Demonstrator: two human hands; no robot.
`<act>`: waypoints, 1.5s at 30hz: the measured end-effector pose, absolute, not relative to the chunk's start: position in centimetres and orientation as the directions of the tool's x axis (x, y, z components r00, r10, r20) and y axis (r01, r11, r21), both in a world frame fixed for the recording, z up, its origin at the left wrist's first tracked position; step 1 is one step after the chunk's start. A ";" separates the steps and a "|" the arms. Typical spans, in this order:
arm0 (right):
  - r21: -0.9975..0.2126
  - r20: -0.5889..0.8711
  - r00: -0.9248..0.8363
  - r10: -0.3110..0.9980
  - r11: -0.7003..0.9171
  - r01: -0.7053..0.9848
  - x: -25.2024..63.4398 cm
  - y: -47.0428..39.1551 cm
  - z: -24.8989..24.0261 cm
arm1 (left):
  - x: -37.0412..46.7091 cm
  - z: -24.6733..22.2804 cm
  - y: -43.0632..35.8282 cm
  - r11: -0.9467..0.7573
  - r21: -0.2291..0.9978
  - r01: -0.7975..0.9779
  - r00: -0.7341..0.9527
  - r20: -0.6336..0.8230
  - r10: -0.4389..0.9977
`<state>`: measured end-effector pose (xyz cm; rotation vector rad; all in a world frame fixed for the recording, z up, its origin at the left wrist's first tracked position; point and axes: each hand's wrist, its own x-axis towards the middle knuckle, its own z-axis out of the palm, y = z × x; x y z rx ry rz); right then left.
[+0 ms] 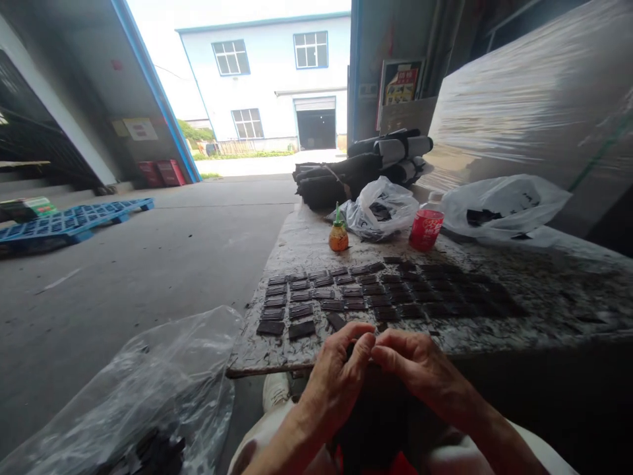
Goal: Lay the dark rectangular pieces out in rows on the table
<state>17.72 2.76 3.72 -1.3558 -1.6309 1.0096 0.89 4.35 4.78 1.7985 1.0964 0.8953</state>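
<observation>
My left hand and my right hand meet fingertip to fingertip just over the near edge of the worktable. Both are closed in a pinch. What they grip is small and mostly hidden by the fingers; a bit of something dark shows beside the left fingers. Beyond them, several flat dark rectangular pieces lie in rows across the tabletop. One tilted dark piece lies closest to my left hand.
Behind the rows stand an orange squeeze bottle with a green nozzle and a red-labelled container. White plastic bags and dark rolls lie farther back. A clear plastic bag with dark scraps is on the left; a blue pallet lies beyond.
</observation>
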 end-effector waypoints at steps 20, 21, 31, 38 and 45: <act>-0.989 0.000 -0.103 0.995 0.015 0.148 19.3 -1.9 3.3 | 5.6 5.1 2.0 -0.080 0.981 0.177 0.676 -0.063 0.734; -0.992 -0.014 -0.120 0.993 0.001 0.125 19.6 -1.7 3.4 | 5.8 5.3 2.2 -0.076 0.982 0.173 0.685 -0.064 0.726; -0.973 -0.226 -0.122 0.966 -0.229 -0.007 22.8 2.4 4.2 | 6.2 6.3 6.3 0.086 0.987 0.136 0.700 -0.158 0.696; -0.949 -0.314 -0.067 0.947 -0.315 -0.016 23.9 4.5 4.5 | 6.8 5.7 9.9 0.239 0.955 0.174 0.620 -0.295 0.727; -0.917 -0.396 -0.088 0.914 -0.399 -0.018 24.9 5.3 3.1 | 7.6 5.9 10.4 0.319 0.920 0.226 0.558 -0.391 0.732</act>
